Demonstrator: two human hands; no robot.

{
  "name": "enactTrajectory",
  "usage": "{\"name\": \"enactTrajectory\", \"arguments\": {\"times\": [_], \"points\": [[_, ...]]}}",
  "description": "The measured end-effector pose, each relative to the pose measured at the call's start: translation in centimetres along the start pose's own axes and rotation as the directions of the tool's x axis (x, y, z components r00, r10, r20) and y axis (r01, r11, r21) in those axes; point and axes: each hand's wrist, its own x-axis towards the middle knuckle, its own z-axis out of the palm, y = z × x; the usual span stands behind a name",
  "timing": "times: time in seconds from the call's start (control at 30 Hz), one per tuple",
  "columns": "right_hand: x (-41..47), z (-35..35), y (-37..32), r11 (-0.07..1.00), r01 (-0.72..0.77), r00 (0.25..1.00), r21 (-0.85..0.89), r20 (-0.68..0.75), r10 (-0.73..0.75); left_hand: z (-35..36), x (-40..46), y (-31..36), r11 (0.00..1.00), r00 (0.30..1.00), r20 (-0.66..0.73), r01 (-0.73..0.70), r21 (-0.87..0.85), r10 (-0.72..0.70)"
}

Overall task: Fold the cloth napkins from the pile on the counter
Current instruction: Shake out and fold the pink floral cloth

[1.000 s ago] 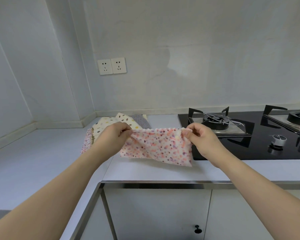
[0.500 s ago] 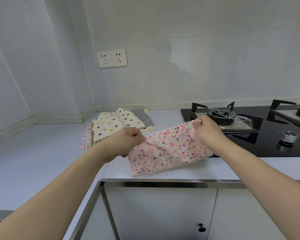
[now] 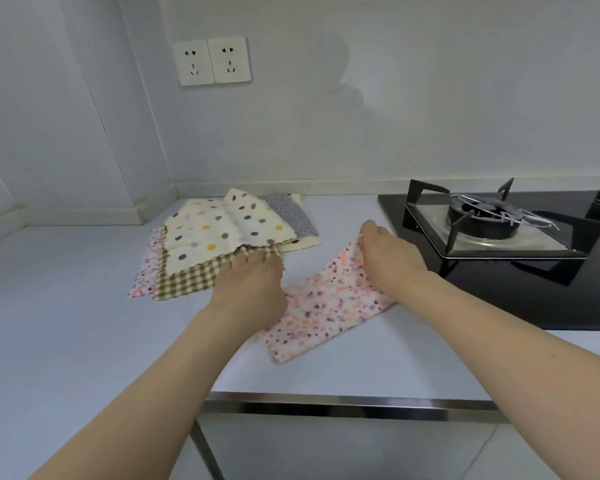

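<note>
A pink speckled napkin (image 3: pixel 326 310) lies folded in a long strip on the grey counter (image 3: pixel 66 334), running from near centre toward the stove. My left hand (image 3: pixel 250 289) grips its left end, knuckles up, right beside the pile's checked cloth. Its far right end is bunched in the curled fingers of my right hand (image 3: pixel 388 261). The pile (image 3: pixel 222 233) sits behind my left hand: a cream polka-dot napkin on top, a green checked one (image 3: pixel 187 278) under it, a pink speckled edge at the left and a grey dotted one at the back.
A black glass gas stove (image 3: pixel 499 282) with a burner and pan support (image 3: pixel 482 220) stands just right of my right hand. Two wall sockets (image 3: pixel 212 60) are above the pile. The counter's steel front edge (image 3: pixel 343 403) runs below the napkin, with cabinet doors beneath.
Both hands have brought the pink napkin down from the air onto the counter. It now lies flat as a strip, and the view has tilted down and closer.
</note>
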Motion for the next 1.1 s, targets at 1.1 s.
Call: {"name": "enactTrajectory", "arguments": {"times": [1.1], "points": [[-2.1,1.7,-0.7,0.999,0.026,1.000,0.020,0.005,-0.026,4.2,-2.4,3.6,0.982,0.966,0.212,-0.119,-0.146,0.148]]}}
